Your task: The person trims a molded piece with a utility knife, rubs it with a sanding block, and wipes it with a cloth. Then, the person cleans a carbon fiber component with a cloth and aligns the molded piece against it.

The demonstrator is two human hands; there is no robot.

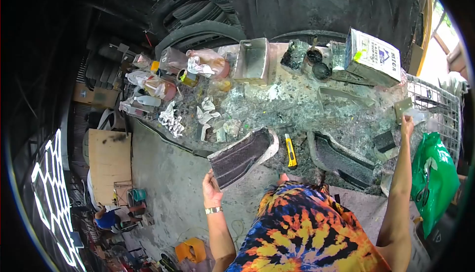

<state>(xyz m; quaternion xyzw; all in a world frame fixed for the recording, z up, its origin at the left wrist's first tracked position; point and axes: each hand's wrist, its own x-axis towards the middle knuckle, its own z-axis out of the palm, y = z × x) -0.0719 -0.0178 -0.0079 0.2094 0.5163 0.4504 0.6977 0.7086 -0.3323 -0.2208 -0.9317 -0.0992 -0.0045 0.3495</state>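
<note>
My left hand (212, 190) grips the lower left end of a dark, woven-textured moulded part (240, 157) with a pale rough edge. This part is tilted at the table's front edge. A yellow utility knife (290, 152) lies just right of it, and a second woven-textured part (341, 160) rests farther right. My right hand (407, 123) reaches to the table's right end, its fingers closed beside a small greenish flat piece (403, 107) and a translucent whitish piece (419, 115). Exactly what those fingers hold is too small to tell.
Along the back of the stained table (292, 108) stand a metal tin (252, 64), dark-coated containers (295, 54) and a white printed can (373, 56). Bottles and crumpled paper (170, 119) lie left. A green plastic bag (435, 183) hangs right by a wire rack (440, 103). Another person (111, 218) is at lower left.
</note>
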